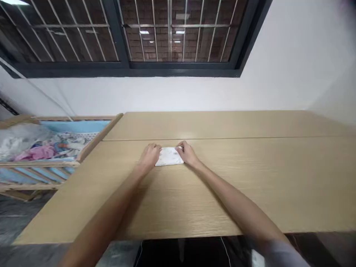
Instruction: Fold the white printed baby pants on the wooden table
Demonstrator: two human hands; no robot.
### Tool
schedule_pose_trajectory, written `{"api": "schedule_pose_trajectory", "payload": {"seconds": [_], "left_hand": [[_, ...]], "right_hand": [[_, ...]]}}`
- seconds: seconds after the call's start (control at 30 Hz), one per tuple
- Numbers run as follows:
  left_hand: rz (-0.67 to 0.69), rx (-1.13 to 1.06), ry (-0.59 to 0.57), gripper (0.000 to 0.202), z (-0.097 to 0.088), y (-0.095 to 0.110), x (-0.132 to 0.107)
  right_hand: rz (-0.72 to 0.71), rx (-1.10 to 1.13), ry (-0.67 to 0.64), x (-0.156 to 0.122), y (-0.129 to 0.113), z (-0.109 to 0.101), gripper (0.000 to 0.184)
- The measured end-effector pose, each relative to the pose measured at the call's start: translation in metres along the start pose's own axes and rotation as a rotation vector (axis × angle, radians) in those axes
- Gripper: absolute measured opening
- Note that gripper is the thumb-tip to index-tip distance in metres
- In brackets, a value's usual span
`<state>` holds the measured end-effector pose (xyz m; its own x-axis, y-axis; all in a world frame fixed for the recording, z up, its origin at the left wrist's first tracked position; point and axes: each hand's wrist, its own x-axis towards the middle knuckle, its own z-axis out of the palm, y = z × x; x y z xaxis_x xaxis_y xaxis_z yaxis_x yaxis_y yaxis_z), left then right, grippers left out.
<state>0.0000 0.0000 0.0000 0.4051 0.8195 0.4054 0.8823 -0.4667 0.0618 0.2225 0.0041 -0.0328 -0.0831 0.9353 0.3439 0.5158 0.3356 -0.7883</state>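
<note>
A small white rectangle with a faint pattern (169, 156), which looks like a folded cloth, lies on the wooden table (236, 178). My left hand (151, 154) is closed at its left edge, fingers curled at the far corner. At the right edge my right hand (187, 152) pinches the far right corner between thumb and fingers. Both forearms reach forward across the tabletop. The fingertips of my left hand are partly hidden behind the hand.
Left of the table stands a wooden crib (100, 138) with blue lining, holding clothes (41, 152) and a clear plastic bag (16, 139). A white wall (167, 94) with a barred window (180, 68) rises behind. White cables (226, 252) hang below the front edge.
</note>
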Motion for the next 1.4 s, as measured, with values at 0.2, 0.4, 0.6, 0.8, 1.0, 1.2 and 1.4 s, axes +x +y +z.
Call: {"api": "schedule_pose_trajectory", "payload": {"seconds": [0.2,0.4,0.6,0.8,1.0,1.2,1.4], "left_hand": [[-0.032,-0.038,0.108,0.042,-0.011,0.025,-0.014],[0.078,-0.272,0.071,0.075,-0.003,0.065,-0.041],[-0.027,-0.213,-0.133,0.079,0.017,0.060,-0.045],[-0.016,-0.139,-0.082,0.079,0.021,0.054,-0.048],[-0.015,-0.117,-0.008,0.078,0.025,0.053,-0.053],[0.002,-0.124,-0.001,0.077,0.027,0.051,-0.056],[0.137,-0.163,0.006,0.078,-0.002,0.032,-0.046]], "right_hand": [[-0.181,-0.193,0.256,-0.020,-0.028,-0.011,0.029],[-0.468,-0.532,-0.117,-0.051,-0.054,-0.001,0.056],[-0.389,-0.667,-0.277,-0.054,-0.045,0.013,0.064],[-0.275,-0.653,-0.247,-0.056,-0.041,0.004,0.063],[-0.243,-0.637,-0.257,-0.057,-0.036,0.003,0.066],[-0.212,-0.621,-0.214,-0.061,-0.040,0.005,0.071],[-0.250,-0.552,-0.221,-0.059,-0.040,-0.004,0.076]]}}
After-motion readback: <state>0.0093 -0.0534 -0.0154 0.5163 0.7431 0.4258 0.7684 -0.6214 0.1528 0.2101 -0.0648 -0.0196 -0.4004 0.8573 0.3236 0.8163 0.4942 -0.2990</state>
